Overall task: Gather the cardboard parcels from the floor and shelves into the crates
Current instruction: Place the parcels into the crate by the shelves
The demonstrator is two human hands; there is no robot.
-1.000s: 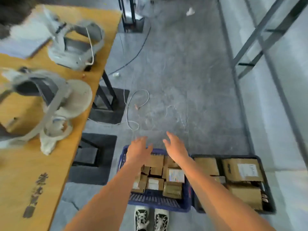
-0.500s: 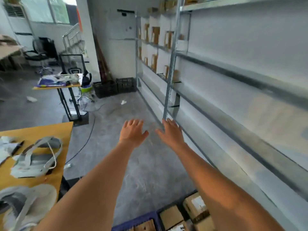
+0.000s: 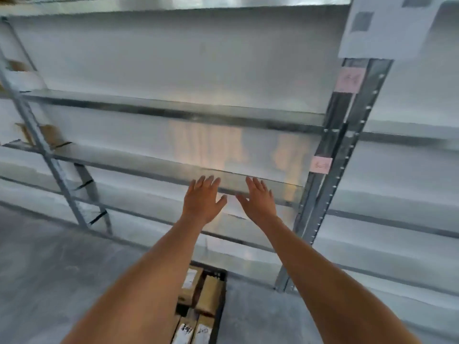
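Note:
Both my hands reach forward side by side, palms down, fingers straight, holding nothing. My left hand (image 3: 202,198) and my right hand (image 3: 258,197) hover in front of the edge of a bare metal shelf (image 3: 149,167). Below, between my forearms, a dark crate (image 3: 222,301) on the floor holds several cardboard parcels (image 3: 210,294), some with white labels. At the far left, a brown cardboard parcel (image 3: 51,135) stands on a shelf behind the slanted upright; the image is blurred there.
The galvanised shelving unit fills the view, with a perforated upright post (image 3: 330,175) at right carrying pink labels (image 3: 321,165). A white paper sheet (image 3: 387,23) hangs at the top right. Grey concrete floor (image 3: 49,281) lies at lower left.
The view swung right, from the crates on the floor to down the aisle and then squarely onto the shelving. Both hands stayed outstretched and open, now level with a shelf edge.

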